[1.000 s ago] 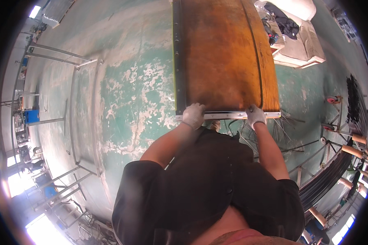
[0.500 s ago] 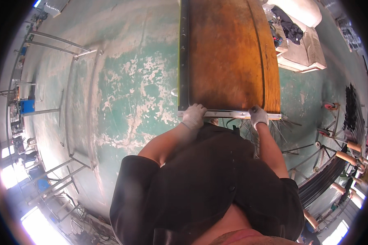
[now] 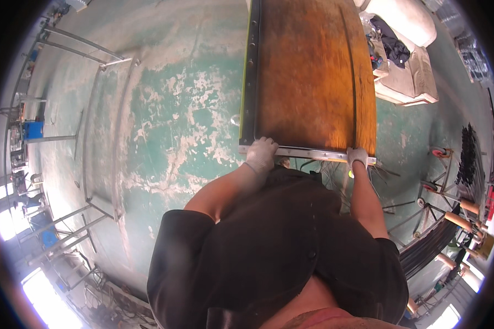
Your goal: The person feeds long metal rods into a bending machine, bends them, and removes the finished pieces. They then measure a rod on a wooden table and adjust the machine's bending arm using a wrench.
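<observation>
Head view, arms (image 3: pixel 366 200) forward, gloved hands (image 3: pixel 262 153) apart on metal strip (image 3: pixel 313 154)

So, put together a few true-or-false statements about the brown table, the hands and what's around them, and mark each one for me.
1. The left hand is at the metal strip on the near edge of the brown table. True.
2. Both hands are bare. False: they wear pale gloves.
3. The right hand is by the table's near left corner. False: the right hand is close to the near right corner.
4. The floor's green paint is worn in patches. True.
5. The dark cloth lies on the floor. False: the dark cloth lies on the pale sofa.
</observation>
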A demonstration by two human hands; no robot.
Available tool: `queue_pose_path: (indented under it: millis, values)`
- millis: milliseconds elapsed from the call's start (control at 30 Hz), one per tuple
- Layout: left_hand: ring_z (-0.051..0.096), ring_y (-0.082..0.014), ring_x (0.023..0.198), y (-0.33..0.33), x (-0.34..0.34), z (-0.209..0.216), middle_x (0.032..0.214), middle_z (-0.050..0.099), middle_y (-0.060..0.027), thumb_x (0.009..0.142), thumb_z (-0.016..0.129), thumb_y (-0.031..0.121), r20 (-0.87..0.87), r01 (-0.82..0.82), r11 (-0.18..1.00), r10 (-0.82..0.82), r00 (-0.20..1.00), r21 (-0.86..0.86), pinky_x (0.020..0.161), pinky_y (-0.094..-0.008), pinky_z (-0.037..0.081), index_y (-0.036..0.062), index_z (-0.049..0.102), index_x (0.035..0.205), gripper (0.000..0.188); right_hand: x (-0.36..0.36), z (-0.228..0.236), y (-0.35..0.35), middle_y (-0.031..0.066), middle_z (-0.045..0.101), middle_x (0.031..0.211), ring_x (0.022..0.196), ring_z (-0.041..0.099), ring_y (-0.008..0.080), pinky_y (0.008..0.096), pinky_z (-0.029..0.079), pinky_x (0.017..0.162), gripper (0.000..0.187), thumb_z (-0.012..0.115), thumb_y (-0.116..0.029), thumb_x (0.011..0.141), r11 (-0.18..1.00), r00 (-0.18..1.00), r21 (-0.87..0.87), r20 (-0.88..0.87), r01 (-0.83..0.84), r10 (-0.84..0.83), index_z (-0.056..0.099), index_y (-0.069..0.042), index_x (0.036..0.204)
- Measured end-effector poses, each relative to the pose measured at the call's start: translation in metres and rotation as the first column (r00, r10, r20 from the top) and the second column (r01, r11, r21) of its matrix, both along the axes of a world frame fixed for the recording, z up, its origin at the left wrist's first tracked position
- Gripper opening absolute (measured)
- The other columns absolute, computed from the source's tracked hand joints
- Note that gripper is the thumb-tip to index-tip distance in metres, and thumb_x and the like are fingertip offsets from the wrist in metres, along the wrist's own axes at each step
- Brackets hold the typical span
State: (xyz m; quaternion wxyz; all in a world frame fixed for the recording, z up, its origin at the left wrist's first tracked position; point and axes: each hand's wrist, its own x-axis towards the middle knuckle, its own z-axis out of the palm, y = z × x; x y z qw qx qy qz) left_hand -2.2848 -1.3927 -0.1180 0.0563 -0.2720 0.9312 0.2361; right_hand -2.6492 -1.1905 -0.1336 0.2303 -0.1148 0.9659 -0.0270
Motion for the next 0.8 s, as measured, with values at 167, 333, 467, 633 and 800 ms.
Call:
queue_pose_path:
  millis: [167,333,467,633,800]
  values:
    - [0.065,-0.0355,0.118,0.002,-0.002,0.002,0.116,0.072,-0.0128,0.086,0.072,0.013,-0.052,-0.042,0.998,0.044,0.998,0.036,0.101,-0.0483,0.055,0.0096,0.076,0.107,0.022,-0.015,0.001,-0.004,0.0312,0.075,0.126,0.121,0.072,0.0469,0.0521,0.056,0.104,0.055,0.069,-0.043,0.089,0.996,0.997,0.079,0.064,-0.037,0.032,0.079,0.002,0.121]
    - [0.067,-0.0341,0.119,0.003,-0.013,-0.002,0.115,0.072,-0.0117,0.09,0.069,0.015,-0.164,-0.145,0.965,0.183,0.969,0.217,0.103,-0.0463,0.056,0.0129,0.077,0.111,0.023,-0.044,0.007,0.024,0.0248,0.078,0.103,0.089,0.077,0.0401,0.0504,0.059,0.078,0.039,0.068,-0.029,0.089,0.943,0.977,-0.257,0.089,0.21,-0.194,0.079,0.001,0.11]
    - [0.07,-0.0371,0.114,0.002,-0.034,0.01,0.116,0.074,-0.0134,0.095,0.07,0.015,-0.203,-0.208,0.883,0.315,0.927,0.421,0.102,-0.0467,0.056,0.0105,0.077,0.112,0.019,-0.093,0.041,0.122,0.015,0.073,0.089,0.067,0.069,0.0266,0.0446,0.057,0.072,0.021,0.067,-0.014,0.094,0.808,0.947,-0.536,-0.31,-0.245,0.082,0.075,0.003,0.105]
    - [0.075,-0.0337,0.108,-0.01,-0.036,0.021,0.121,0.077,-0.0145,0.097,0.076,0.018,-0.194,-0.27,0.651,0.549,0.813,0.709,0.098,-0.0432,0.059,0.005,0.076,0.119,0.025,-0.084,0.193,0.118,0.0007,0.068,0.084,0.065,0.06,0.0111,0.0278,0.049,0.062,0.01,0.07,-0.004,0.096,0.186,0.954,-0.974,0.07,0.128,-0.292,0.076,-0.005,0.104]
    - [0.073,-0.022,0.097,-0.041,-0.063,0.077,0.117,0.077,-0.012,0.102,0.075,0.017,-0.045,-0.094,0.135,0.77,0.637,0.986,0.093,-0.04,0.061,-0.0012,0.07,0.127,0.031,0.075,0.3,0.005,-0.0001,0.069,0.084,0.067,0.058,0.0065,0.0243,0.047,0.059,0.009,0.075,-0.002,0.099,0.202,0.999,-0.979,-0.028,-0.02,-0.034,0.074,-0.006,0.107]
